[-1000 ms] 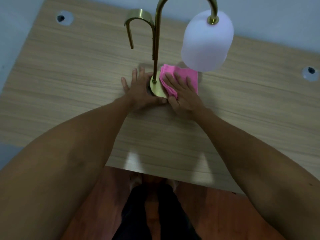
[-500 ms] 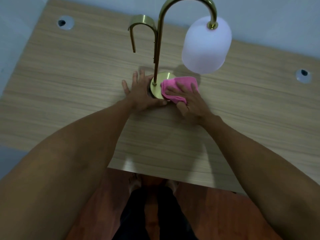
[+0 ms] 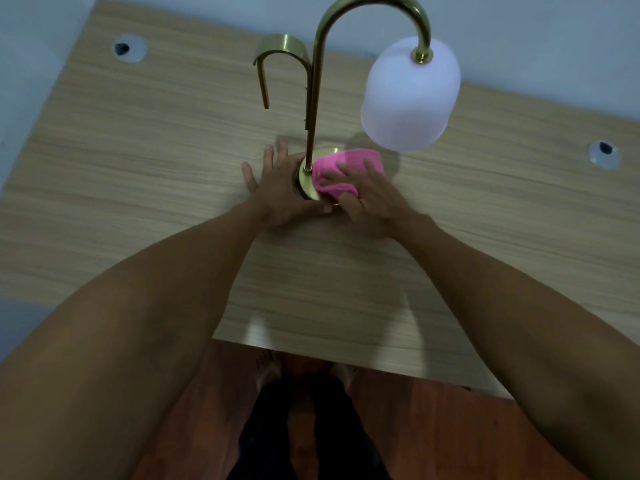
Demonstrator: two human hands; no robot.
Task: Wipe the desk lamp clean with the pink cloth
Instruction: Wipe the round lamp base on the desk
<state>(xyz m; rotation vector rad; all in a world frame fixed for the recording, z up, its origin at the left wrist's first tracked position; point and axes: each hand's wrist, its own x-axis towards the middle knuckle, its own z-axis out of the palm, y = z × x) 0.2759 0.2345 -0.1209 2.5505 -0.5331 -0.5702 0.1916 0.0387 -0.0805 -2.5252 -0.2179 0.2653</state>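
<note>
A brass desk lamp stands mid-desk: a round base (image 3: 309,188), a thin curved stem (image 3: 317,81), a short side hook (image 3: 277,53) and a white dome shade (image 3: 410,95) hanging at the right. The pink cloth (image 3: 341,171) lies bunched on the right half of the base. My right hand (image 3: 367,199) presses on the cloth with fingers spread over it. My left hand (image 3: 277,192) lies flat against the base's left side, thumb along its near edge, holding it steady. Much of the base is hidden under the hands and cloth.
The lamp stands on a light wood-grain desk (image 3: 138,188) with two round cable holes, one back left (image 3: 130,48) and one at the right (image 3: 604,152). A pale wall runs behind. The near desk edge crosses below my forearms; my legs and a reddish floor (image 3: 433,438) show beneath.
My right hand has slid the cloth over the base, first toward me and to the right, then back leftward against the stem. My left hand has stayed on the base.
</note>
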